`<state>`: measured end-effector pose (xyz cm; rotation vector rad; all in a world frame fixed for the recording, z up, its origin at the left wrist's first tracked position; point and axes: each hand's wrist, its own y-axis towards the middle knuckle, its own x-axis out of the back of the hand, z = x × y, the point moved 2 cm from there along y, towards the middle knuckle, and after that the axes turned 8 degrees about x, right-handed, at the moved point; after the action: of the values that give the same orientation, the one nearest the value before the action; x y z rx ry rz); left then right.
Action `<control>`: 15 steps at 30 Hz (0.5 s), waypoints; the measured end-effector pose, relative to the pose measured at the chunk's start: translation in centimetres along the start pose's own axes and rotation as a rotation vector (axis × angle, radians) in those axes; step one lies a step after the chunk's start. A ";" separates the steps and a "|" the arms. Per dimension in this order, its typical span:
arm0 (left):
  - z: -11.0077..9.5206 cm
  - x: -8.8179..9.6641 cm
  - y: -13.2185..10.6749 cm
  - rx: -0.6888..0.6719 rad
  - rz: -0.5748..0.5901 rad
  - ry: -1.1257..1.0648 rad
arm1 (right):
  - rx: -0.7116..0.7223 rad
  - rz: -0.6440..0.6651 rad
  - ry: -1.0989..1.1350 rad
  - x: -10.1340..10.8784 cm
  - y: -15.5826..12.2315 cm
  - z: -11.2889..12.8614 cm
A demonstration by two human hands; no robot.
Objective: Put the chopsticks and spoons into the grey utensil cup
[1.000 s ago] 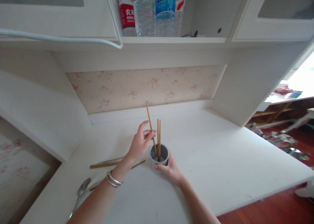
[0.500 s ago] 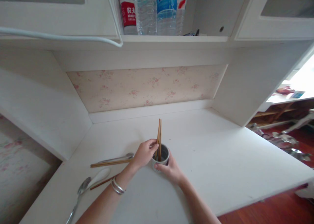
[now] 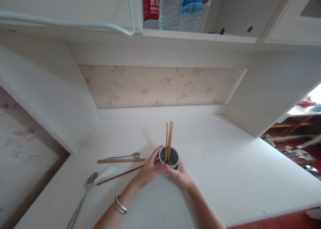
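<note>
A small grey cup (image 3: 173, 157) stands on the white desk (image 3: 225, 175) with three wooden chopsticks (image 3: 169, 140) upright in it. My left hand (image 3: 150, 170) wraps round the cup's left side, bangles on its wrist. My right hand (image 3: 181, 176) holds the cup from the near right side. Both hands have fingers curled against the cup.
To the left on the desk lie two loose chopsticks (image 3: 121, 161), a metal spoon (image 3: 125, 155), a white ceramic spoon (image 3: 104, 173) and a long metal spoon (image 3: 80, 202). Water bottles (image 3: 180, 8) stand on the shelf above. A white cable (image 3: 62, 21) runs under the cupboard.
My left hand put a third chopstick into the cup, let it go and dropped to grip the cup's side. The camera view shifted left and down slightly.
</note>
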<state>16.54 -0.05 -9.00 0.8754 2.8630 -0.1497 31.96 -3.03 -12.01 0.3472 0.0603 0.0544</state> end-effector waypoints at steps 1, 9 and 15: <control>0.3 0.0 -0.4 -0.012 0.020 -0.009 | -0.007 0.020 0.010 -0.1 0.0 0.0; 1.2 -0.3 -1.2 -0.071 -0.061 0.028 | -0.095 0.073 -0.014 0.0 -0.7 -1.3; 0.1 0.1 -1.4 -0.168 -0.085 0.004 | -0.139 0.091 -0.054 -0.4 -0.8 0.6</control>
<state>15.70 -1.19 -9.08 0.7237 2.8659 0.0825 31.60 -4.03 -11.75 0.2123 -0.0130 0.1390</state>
